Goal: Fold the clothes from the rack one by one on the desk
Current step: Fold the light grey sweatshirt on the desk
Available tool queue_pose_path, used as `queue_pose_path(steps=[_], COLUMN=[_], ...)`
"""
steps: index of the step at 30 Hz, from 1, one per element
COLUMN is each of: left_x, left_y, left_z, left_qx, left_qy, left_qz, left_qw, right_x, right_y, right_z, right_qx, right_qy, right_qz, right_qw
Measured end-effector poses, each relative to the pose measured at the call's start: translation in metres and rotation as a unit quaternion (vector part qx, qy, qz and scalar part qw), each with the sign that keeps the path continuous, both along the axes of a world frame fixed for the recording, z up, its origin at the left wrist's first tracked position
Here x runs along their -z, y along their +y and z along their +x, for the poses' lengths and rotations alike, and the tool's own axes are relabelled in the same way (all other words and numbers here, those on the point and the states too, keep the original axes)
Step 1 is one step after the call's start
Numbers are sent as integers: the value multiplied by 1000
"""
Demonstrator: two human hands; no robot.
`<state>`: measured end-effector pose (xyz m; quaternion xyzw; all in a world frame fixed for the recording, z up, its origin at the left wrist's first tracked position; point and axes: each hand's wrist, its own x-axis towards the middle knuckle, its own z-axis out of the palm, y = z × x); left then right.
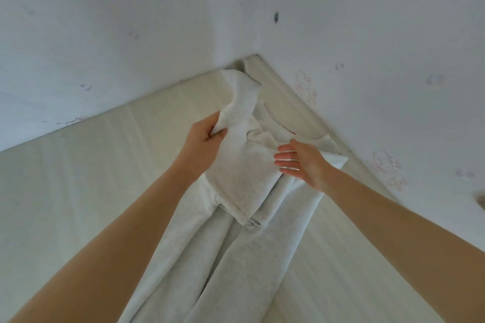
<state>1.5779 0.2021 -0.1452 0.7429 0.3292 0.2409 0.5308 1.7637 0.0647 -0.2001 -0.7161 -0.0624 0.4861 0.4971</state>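
In the far corner of the pale tabletop (86, 181), where two white walls (131, 21) meet, a light grey garment (236, 170) lies spread out, its long body running from the corner down toward the near edge in soft lengthwise folds. One part of it is lifted and doubled back over the rest, so that a hemmed edge lies across the middle of the cloth. The left hand (204, 136) has its grip closed on this raised part, fingers and thumb curled round a bunch of fabric near the top, holding it up off the surface. The right hand (299, 162) is beside it on the other side of the fold, its grip slack and holding nothing, fingers straight and slightly spread, the fingertips at the edge of the doubled cloth. A small red mark shows at the garment's neckline near the corner. Faint pink cartoon prints (305, 85) dot the right wall. Both forearms are bare.
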Motion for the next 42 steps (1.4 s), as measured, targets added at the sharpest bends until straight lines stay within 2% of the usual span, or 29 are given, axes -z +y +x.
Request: queue_pose_path(steps=[2, 3, 5, 7, 8, 12, 14, 15, 17, 19, 21, 23, 26, 30, 32, 34, 37, 42], left_x=[5, 15, 39, 64, 73, 88, 88, 87, 84, 87, 97, 112, 122, 120, 121, 120, 121, 127], left_y=[-16, -21, -27, -30, -31, -27, -26, -24, -20, -15, -17, -20, -21, -27, -28, -32, -38, -45], left_z=[4, 3, 2, -4, -9, -23, -24, -23, -21, -22, -30, -41, -61, -109, -136, -167, -210, -257], left_qx=[138, 207, 321, 362, 351, 250, 232, 216, 164, 143, 197, 251, 238, 174, 91, 2, -87, -93], left_qy=[71, 119, 225, 319, 351, 407, 408, 393, 347, 325, 375, 428, 417, 392, 365, 354, 370, 407], left_qz=[94, 137, 223, 292, 314, 307, 301, 304, 329, 354, 360, 305, 200, 156, 129, 109, 60, 4], left_qw=[983, 961, 893, 826, 809, 823, 830, 840, 863, 865, 831, 813, 855, 890, 918, 929, 923, 909], right_x=[-5, -4, -1, 2, 3, 6, 8, 9, 9, 8, 14, 22, 32, 39, 46, 54, 56, 57], right_y=[-23, -31, -49, -62, -66, -66, -59, -54, -45, -41, -42, -48, -63, -97, -113, -130, -148, -166], right_z=[13, 18, 21, 15, 10, -18, -27, -29, -27, -26, -28, -33, -44, -67, -76, -92, -122, -166], right_qx=[69, 81, 51, -10, -45, -162, -202, -204, -174, -176, -244, -284, -292, -222, -171, -122, -78, -9], right_qy=[110, 143, 162, 158, 146, 89, -15, -63, -100, -128, -212, -287, -335, -315, -272, -220, -150, -49], right_qz=[27, 29, 6, -40, -65, -119, -143, -144, -124, -136, -188, -225, -238, -243, -259, -268, -258, -208], right_qw=[991, 986, 985, 987, 986, 976, 969, 966, 972, 967, 927, 887, 864, 890, 911, 930, 951, 977])
